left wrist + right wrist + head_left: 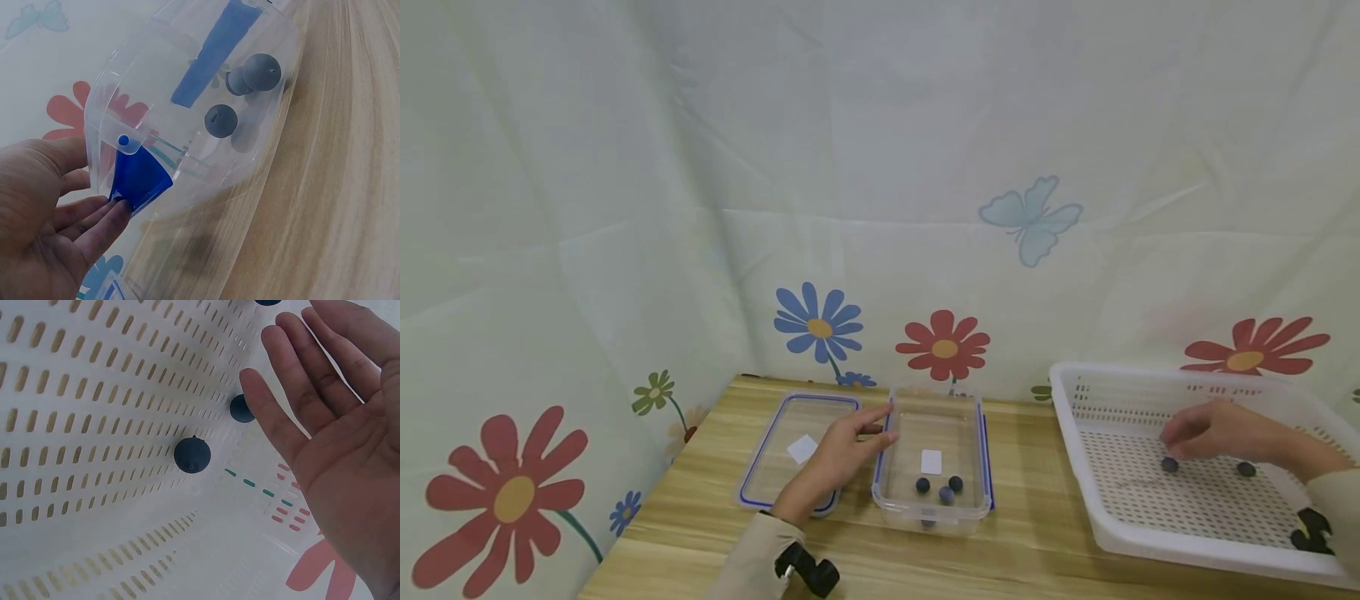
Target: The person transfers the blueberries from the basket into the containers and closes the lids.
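Observation:
My left hand [838,458] is at the left side of a clear plastic container [958,510], its fingertips touching a blue side latch [140,178]. Several small dark blue balls [947,495] lie at the container's near end, beside a white label. On the right, my right hand [1240,433] is inside a white perforated basket [1078,467], low over a dark ball [1170,465]. Its fingers [284,365] are extended in the right wrist view, with nothing in the palm. Another ball [192,455] lies on the basket's slotted floor.
A clear lid [767,467] with a blue seal lies left of the container on the wooden table [1037,533]. Behind the table hangs a pale curtain [887,150] printed with flowers and a butterfly. The basket's raised rim surrounds my right hand.

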`<state>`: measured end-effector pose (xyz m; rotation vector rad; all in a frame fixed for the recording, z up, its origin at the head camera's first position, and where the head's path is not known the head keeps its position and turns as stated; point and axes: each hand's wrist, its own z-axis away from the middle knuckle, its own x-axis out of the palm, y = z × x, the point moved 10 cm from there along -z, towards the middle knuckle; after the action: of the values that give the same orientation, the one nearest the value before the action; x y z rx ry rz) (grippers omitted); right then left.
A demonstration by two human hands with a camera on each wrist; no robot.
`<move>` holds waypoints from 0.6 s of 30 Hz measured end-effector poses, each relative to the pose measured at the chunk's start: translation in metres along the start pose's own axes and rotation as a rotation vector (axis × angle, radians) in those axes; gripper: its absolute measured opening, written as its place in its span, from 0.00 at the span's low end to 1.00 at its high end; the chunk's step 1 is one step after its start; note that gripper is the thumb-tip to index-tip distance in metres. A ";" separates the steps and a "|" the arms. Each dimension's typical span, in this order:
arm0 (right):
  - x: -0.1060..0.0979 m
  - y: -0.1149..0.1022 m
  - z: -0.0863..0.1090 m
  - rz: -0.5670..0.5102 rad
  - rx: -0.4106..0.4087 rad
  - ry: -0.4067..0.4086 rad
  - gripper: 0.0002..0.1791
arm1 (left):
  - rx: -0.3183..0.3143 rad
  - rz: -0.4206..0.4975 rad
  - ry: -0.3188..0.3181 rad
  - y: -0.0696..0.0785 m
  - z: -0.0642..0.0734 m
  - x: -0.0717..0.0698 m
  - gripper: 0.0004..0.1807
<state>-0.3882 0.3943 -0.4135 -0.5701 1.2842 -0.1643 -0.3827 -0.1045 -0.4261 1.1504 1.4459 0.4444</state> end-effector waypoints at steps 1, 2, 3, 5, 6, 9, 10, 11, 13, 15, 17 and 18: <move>0.002 0.001 0.000 0.000 0.010 -0.009 0.16 | -0.001 -0.001 0.000 0.000 0.000 0.000 0.28; 0.003 0.002 -0.001 -0.002 0.018 -0.016 0.16 | 0.000 -0.003 0.001 0.000 0.000 -0.001 0.28; 0.004 0.002 -0.001 -0.001 0.021 -0.019 0.16 | 0.000 -0.004 0.002 0.000 0.001 -0.001 0.28; 0.006 0.001 -0.001 0.005 0.015 -0.027 0.15 | -0.001 -0.004 0.003 0.000 0.001 -0.001 0.28; 0.007 0.001 -0.001 0.004 0.011 -0.031 0.14 | -0.002 -0.004 0.002 0.000 0.001 -0.001 0.28; 0.010 0.000 -0.002 0.003 0.004 -0.048 0.13 | -0.002 -0.003 0.003 -0.001 0.001 -0.001 0.28; 0.011 -0.001 -0.002 0.003 0.001 -0.055 0.13 | -0.001 -0.002 0.002 -0.001 0.001 -0.001 0.28; 0.012 0.000 -0.003 0.000 0.004 -0.059 0.12 | -0.001 -0.002 0.002 -0.001 0.001 -0.001 0.28; 0.013 0.000 -0.003 -0.007 0.012 -0.070 0.12 | 0.000 0.002 0.000 0.000 0.000 -0.001 0.29; 0.014 -0.001 -0.002 -0.017 0.016 -0.079 0.11 | 0.000 0.003 -0.002 0.000 0.000 -0.001 0.29; 0.015 -0.002 -0.002 -0.030 0.014 -0.091 0.10 | -0.003 0.006 -0.005 0.000 0.000 -0.001 0.29; 0.015 -0.004 -0.001 -0.033 0.007 -0.096 0.10 | -0.004 0.007 -0.006 0.000 0.000 -0.001 0.29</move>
<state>-0.3839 0.3843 -0.4249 -0.5861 1.1816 -0.1669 -0.3823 -0.1051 -0.4258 1.1529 1.4353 0.4477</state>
